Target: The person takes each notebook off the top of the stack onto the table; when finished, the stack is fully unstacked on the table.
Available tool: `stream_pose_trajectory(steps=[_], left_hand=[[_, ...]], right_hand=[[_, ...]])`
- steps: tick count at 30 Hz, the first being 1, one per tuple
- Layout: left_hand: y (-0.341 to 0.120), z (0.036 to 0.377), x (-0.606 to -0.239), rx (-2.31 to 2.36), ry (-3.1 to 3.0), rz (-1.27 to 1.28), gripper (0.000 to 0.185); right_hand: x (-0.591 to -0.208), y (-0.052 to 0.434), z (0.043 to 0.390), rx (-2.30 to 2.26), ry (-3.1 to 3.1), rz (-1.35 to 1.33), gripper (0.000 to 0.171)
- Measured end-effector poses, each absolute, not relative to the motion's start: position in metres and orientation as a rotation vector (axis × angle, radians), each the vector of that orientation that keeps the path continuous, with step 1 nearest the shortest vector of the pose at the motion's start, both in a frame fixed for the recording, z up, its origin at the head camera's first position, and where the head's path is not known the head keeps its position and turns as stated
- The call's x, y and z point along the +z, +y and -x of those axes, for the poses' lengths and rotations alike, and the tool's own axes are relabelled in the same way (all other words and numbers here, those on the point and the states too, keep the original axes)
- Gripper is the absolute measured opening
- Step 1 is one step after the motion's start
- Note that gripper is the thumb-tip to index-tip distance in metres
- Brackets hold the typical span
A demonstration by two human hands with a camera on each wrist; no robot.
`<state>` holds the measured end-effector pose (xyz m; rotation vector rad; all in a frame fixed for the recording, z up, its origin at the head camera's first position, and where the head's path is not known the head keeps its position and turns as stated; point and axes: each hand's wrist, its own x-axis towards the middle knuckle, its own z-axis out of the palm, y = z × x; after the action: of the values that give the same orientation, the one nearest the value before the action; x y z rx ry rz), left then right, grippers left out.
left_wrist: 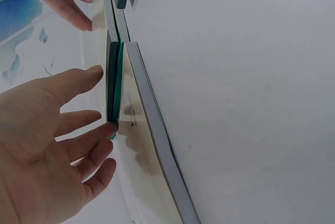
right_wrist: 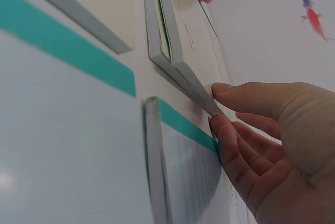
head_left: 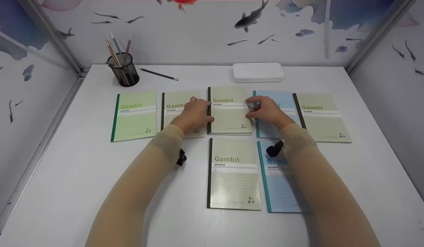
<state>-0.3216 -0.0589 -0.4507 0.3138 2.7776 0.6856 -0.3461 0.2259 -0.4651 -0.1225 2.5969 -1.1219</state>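
Note:
A beige Gambit notebook [head_left: 229, 118] with a dark spine lies in the middle of the back row, on top of another one whose green spine [left_wrist: 119, 77] shows beneath it in the left wrist view. My left hand [head_left: 195, 115] is at its left side, over a second beige notebook [head_left: 169, 97], with fingertips at the stack's spine. At the right edge, the thumb and fingertips of my right hand [head_left: 266, 110] touch the stack near its corner. That hand is above a blue notebook [head_left: 266, 132]. The fingers of both hands are loosely bent.
A light green notebook [head_left: 136, 120] and a beige one [head_left: 323, 120] end the row. In front lie a beige [head_left: 234, 185] and a blue notebook [head_left: 284, 192], partly under my right forearm. Behind stand a mesh pencil cup [head_left: 126, 73], a pencil [head_left: 158, 74] and a white case [head_left: 258, 72].

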Motion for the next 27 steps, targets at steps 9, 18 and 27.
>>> stream_pose_trajectory(steps=[9, 18, 27], left_hand=[[-0.059, 0.321, -0.447, 1.023, 2.646, -0.222, 0.069], [-0.060, 0.338, -0.456, 1.613, 2.436, -0.047, 0.059], [-0.070, 0.351, -0.456, 1.622, 2.201, 0.005, 0.078]], right_hand=[[-0.470, 0.227, 0.346, -1.112, 2.626, 0.217, 0.058], [-0.466, 0.225, 0.343, -1.138, 2.616, 0.126, 0.062], [-0.466, 0.224, 0.341, -1.122, 2.614, 0.110, 0.061]])
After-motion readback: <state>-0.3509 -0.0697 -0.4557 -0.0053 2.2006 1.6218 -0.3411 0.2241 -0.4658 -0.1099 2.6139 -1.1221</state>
